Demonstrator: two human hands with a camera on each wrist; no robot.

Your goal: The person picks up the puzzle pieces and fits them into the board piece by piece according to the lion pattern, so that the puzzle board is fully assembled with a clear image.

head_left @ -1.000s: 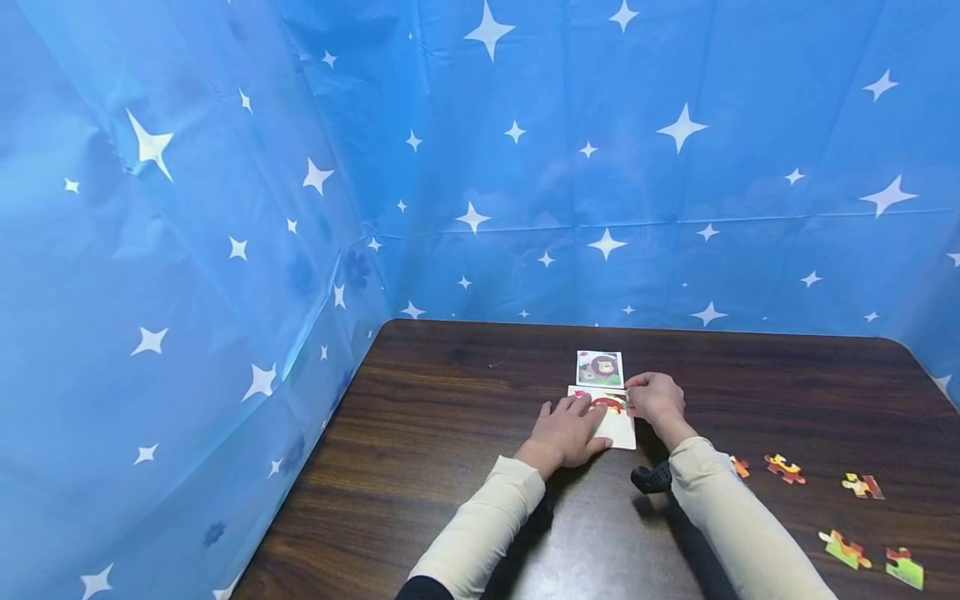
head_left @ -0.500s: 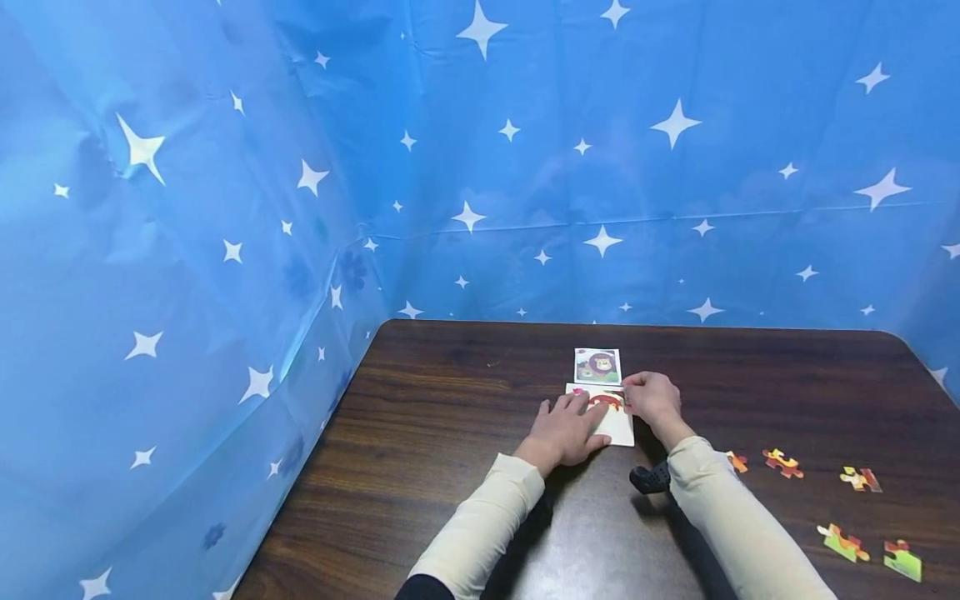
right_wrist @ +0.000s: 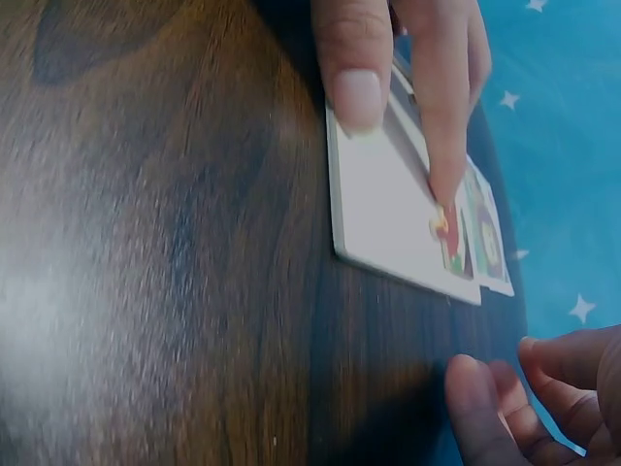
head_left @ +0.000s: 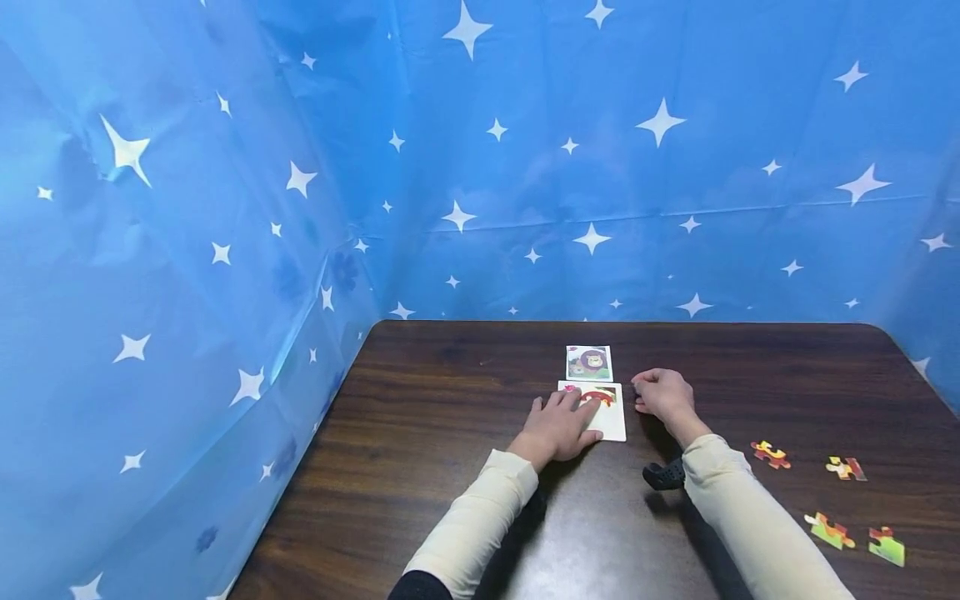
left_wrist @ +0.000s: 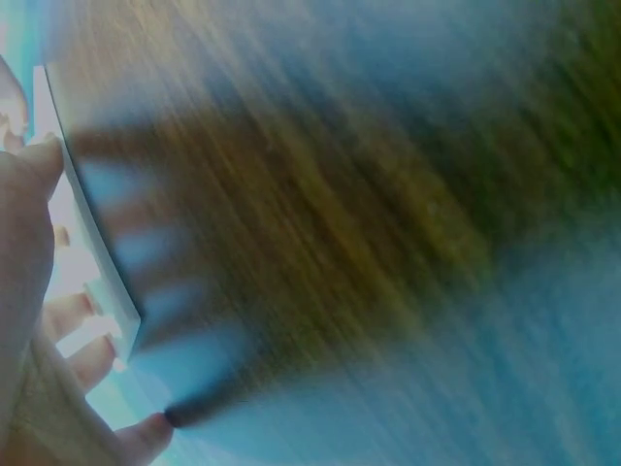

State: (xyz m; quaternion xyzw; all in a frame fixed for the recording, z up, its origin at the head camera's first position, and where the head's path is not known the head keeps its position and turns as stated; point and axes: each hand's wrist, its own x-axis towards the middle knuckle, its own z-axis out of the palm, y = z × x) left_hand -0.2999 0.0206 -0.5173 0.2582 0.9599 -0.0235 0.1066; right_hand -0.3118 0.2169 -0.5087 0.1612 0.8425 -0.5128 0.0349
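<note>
Right hand [head_left: 664, 395] has moved beyond the edge of the board [head_left: 611, 425]

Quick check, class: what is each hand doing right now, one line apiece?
Left hand: open, fingers spread, resting on the white board.
Right hand: open, fingers loosely curled beside the board, with nothing visible in its grasp.
</note>
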